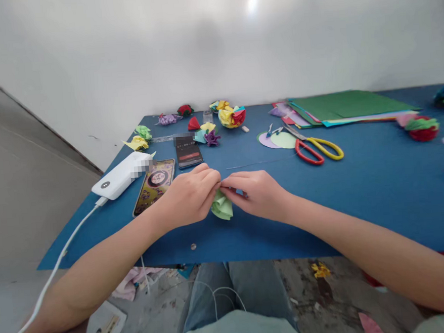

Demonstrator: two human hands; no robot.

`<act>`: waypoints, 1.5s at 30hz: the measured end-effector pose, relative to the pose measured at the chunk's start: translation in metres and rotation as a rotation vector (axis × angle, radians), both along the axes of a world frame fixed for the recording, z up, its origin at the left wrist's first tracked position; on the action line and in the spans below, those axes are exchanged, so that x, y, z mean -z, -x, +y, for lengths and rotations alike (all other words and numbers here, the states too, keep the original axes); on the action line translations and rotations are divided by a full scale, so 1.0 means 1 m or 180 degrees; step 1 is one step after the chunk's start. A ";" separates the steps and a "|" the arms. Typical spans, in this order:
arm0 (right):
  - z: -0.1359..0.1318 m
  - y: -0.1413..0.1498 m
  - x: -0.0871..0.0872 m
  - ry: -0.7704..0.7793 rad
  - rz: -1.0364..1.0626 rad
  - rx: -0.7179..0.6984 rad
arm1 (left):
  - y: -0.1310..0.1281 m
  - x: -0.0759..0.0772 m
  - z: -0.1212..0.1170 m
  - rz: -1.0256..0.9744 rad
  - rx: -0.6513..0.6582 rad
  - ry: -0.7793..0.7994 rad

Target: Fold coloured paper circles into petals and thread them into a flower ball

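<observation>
A light green folded paper flower [222, 207] hangs between my two hands, just above the near part of the blue table [305, 221]. My left hand [195, 193] is closed, pinching the top of the paper. From the other side, my right hand [260, 194] meets it, thumb and fingertips pressed together at the same spot. The fingers hide the exact pinch point. Behind the hands a thin thread or needle [252, 164] lies on the table, running toward red-and-yellow-handled scissors [314, 150].
Two phones [189, 151] and a white power bank [122, 176] with a cable lie on the left. Finished paper flowers [232, 117] stand along the back. Coloured paper sheets [350, 104] are stacked at the back right, with cut paper ovals [284, 140] before them.
</observation>
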State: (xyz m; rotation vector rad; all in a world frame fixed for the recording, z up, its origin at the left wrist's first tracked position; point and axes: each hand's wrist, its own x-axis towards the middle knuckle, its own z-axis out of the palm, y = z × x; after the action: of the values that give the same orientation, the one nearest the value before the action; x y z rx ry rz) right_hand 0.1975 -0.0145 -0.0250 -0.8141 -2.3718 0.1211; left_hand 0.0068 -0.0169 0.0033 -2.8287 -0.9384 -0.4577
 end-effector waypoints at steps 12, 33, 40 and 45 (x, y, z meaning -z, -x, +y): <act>0.002 -0.002 -0.003 -0.0343 -0.0294 -0.0027 | -0.003 0.004 -0.001 0.0003 -0.0003 -0.0306; 0.002 -0.001 -0.004 -0.1162 -0.0501 0.0300 | -0.005 0.007 0.002 -0.0128 -0.0034 -0.0671; 0.005 -0.002 -0.005 -0.1826 -0.0718 0.0357 | -0.010 0.008 -0.002 -0.0470 -0.0531 -0.0483; 0.008 0.000 -0.002 -0.1566 -0.0543 0.0334 | -0.008 0.010 0.002 -0.0457 -0.0507 -0.0557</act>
State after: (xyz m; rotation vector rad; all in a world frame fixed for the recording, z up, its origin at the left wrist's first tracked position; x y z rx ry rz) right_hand 0.1972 -0.0061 -0.0227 -0.7227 -2.3558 -0.5736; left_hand 0.0146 -0.0153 -0.0065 -2.5695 -1.0820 -0.6933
